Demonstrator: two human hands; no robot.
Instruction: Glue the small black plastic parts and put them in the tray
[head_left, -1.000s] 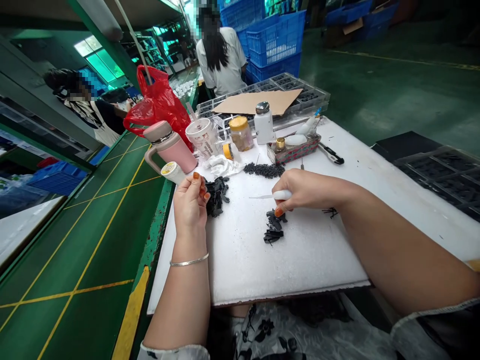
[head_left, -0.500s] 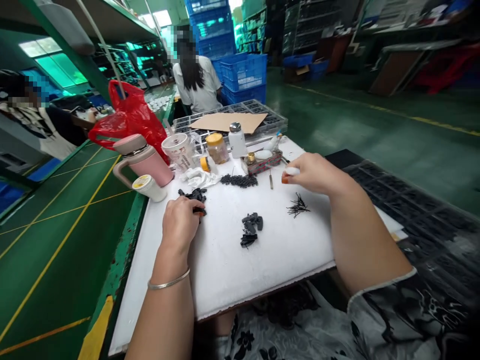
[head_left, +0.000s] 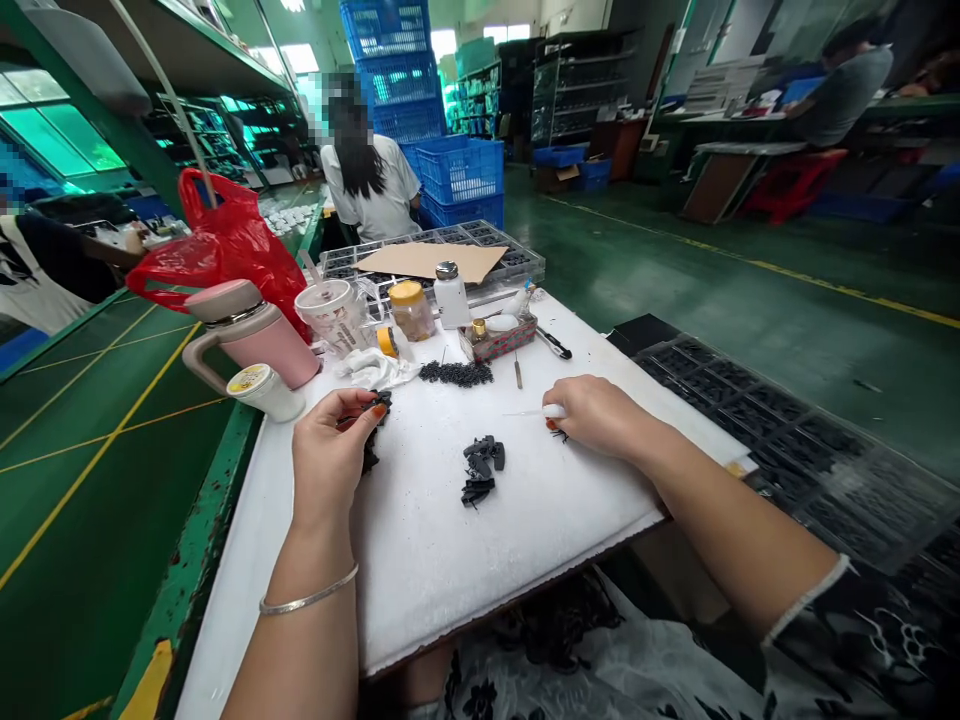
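My left hand (head_left: pixel 330 435) is closed in a pinch on a small black plastic part (head_left: pixel 382 398), just above a pile of similar parts (head_left: pixel 371 452) that it partly covers. At the right, my right hand (head_left: pixel 600 412) is wrapped round a small white needle-tip bottle (head_left: pixel 554 411), whose thin tip points left. Below that hand a bit of a bunch of thin black pins (head_left: pixel 559 434) shows; the rest is hidden. Between the hands, a small cluster of black parts (head_left: pixel 481 468) lies on the white table top (head_left: pixel 435 570).
Behind stand a pink mug (head_left: pixel 266 340), a white-lidded tub (head_left: pixel 262 390), a plastic cup (head_left: pixel 330 315), a yellow-lidded jar (head_left: pixel 410 310) and a pump bottle (head_left: pixel 450 298). Tiny black rings (head_left: pixel 456 373), a thin tool (head_left: pixel 518 374) and a cutter knife (head_left: pixel 553 344) lie nearer. Trays (head_left: pixel 757 400) flank the right.
My left hand has lifted slightly off the pile with a black part between its fingertips. My right hand has come down and inward with the bottle, over the pins. The view has turned right.
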